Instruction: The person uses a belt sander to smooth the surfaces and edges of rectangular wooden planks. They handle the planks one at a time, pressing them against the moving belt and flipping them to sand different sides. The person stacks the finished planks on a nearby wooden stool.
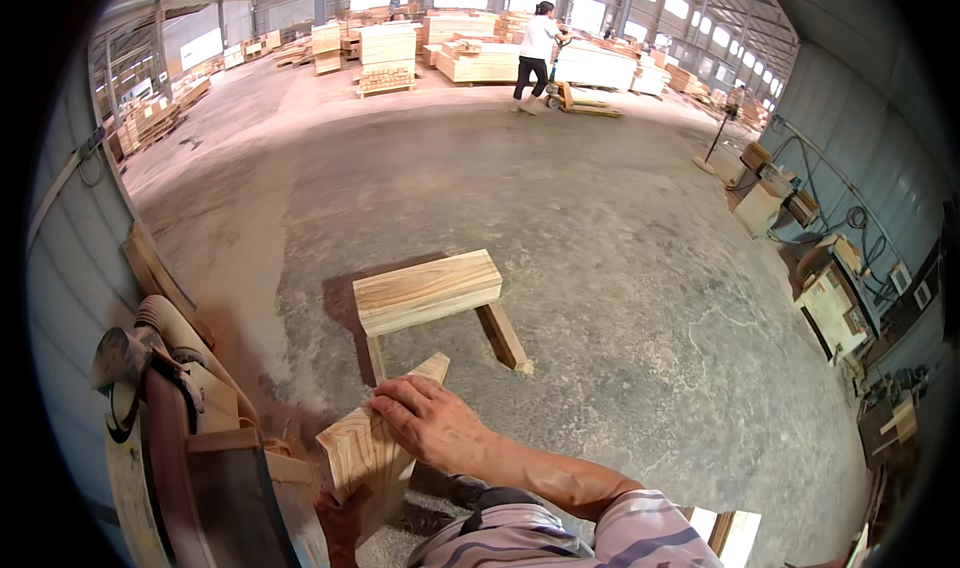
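Note:
A pale wooden board [368, 450] with clear grain and an angled end stands tilted in front of my body. My right hand [432, 426] is closed over its upper edge, fingers curled round the far side. Lower down, my left hand [343, 516] grips the board near its bottom corner; part of that hand is hidden by the wood. Just beyond, a stack of similar boards [428, 293] rests on a low wooden stand [503, 338]. To the left of my left hand is a sanding machine with a wide dark belt [172, 458].
A ribbed hose [170, 320] curves over the machine beside the left wall. Wooden pieces [722, 533] lie at lower right. Along the right wall stand a cabinet-like machine [832, 313] and cables. Far off, a person [537, 53] handles a pallet jack [568, 98] near lumber stacks [388, 53].

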The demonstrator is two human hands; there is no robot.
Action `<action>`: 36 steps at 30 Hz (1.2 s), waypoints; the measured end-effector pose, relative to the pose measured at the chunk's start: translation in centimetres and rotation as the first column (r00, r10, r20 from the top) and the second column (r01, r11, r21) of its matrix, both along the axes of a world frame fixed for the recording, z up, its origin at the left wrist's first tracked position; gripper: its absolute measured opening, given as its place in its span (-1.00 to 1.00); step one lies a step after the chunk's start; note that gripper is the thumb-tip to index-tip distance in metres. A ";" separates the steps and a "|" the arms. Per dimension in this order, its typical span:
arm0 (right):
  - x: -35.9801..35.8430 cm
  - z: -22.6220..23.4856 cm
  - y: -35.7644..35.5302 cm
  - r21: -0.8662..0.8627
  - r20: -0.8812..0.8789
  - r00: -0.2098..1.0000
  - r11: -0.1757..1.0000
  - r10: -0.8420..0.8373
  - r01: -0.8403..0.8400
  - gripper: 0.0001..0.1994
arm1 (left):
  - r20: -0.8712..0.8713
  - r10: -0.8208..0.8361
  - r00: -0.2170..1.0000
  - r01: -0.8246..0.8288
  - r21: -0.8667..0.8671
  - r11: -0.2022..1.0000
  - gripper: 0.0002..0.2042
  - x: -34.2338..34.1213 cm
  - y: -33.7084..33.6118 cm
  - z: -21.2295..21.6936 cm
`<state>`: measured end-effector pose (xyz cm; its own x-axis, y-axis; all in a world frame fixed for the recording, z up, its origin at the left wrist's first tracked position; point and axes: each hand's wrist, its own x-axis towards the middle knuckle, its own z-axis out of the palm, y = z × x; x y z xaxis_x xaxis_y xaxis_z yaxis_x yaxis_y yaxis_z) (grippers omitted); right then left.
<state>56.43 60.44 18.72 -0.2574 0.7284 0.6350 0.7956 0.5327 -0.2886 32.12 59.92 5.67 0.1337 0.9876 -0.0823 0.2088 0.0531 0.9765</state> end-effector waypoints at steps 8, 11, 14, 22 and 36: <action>-0.7 -2.3 -0.4 -0.210 0.210 0.955 0.944 -0.211 0.255 -0.70 | 0.103 0.003 0.995 -0.007 0.037 0.999 -0.68 1.6 0.3 -3.2; -0.7 -2.9 0.0 -0.276 0.160 0.957 0.920 -0.243 0.280 -0.68 | 0.002 0.016 1.000 -0.016 0.036 0.999 -0.67 0.5 0.6 -5.3; -0.1 -2.6 0.8 -0.335 0.160 0.959 0.902 -0.232 0.274 -0.67 | 0.008 0.016 1.000 -0.016 0.076 0.997 -0.66 0.9 1.0 -5.4; 2.2 -4.4 2.4 -0.127 -0.132 0.979 0.982 -0.156 0.140 -0.70 | 0.031 0.041 0.999 -0.043 0.097 0.994 -0.63 2.7 1.9 -4.8; 9.0 -3.8 3.6 0.102 -0.554 0.826 0.977 -0.100 0.187 -0.78 | 0.029 0.054 0.998 -0.058 0.140 0.988 -0.57 5.2 3.9 -4.1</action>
